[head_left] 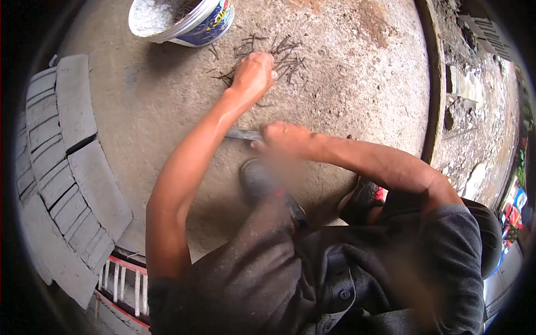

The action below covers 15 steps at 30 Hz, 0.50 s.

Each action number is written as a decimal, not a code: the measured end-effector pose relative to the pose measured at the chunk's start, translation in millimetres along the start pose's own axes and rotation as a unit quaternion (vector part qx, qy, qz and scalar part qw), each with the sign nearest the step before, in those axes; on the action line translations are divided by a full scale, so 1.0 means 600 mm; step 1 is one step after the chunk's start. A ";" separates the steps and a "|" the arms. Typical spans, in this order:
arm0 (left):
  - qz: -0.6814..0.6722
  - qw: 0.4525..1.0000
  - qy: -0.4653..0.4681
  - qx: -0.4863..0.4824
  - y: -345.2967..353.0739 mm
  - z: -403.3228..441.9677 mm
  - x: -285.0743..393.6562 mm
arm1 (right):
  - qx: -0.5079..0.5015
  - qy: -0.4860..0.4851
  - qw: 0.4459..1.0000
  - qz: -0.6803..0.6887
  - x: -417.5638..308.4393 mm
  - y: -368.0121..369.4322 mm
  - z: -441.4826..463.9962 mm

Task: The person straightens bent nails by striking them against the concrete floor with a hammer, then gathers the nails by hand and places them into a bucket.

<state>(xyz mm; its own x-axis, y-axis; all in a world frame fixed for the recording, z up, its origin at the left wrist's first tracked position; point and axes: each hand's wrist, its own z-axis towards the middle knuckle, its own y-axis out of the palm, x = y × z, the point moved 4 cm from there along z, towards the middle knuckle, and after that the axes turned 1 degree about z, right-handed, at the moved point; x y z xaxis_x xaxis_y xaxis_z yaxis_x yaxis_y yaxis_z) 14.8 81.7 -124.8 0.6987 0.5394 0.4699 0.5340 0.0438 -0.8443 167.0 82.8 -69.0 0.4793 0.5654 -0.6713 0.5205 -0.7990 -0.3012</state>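
On the concrete floor lies a scattered pile of thin dark nails (pixel 287 58). My left hand (pixel 254 72) is down at the pile's near side, its fingers curled under and mostly hidden from above. What those fingers pinch, if anything, does not show. Closer to my body, my right hand (pixel 285 138) is wrapped round one end of a flat grey metal bar (pixel 241 134), whose other end points left beneath my left forearm. A blurred patch covers part of the right hand's near side, so the bar's full shape cannot be told.
A white and blue bucket (pixel 204 28) with whitish residue stands beyond the nails. Grey blocks (pixel 78 106) are stacked along the left, above a red and white rack (pixel 125 287). A raised edge (pixel 434 84) borders the floor at right. My shoe (pixel 257 178) is below the bar.
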 end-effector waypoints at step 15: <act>0.049 0.999 0.011 -0.001 0.011 0.005 0.025 | 0.008 -0.004 1.000 -0.001 -0.003 0.001 0.000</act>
<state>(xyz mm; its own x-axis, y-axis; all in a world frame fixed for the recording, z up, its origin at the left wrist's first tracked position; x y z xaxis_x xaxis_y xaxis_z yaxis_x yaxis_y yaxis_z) 27.4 92.3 -124.0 0.7582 0.5217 0.3910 0.4639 -0.0104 -0.8858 166.8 81.3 -68.2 0.4724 0.5646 -0.6768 0.5102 -0.8013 -0.3124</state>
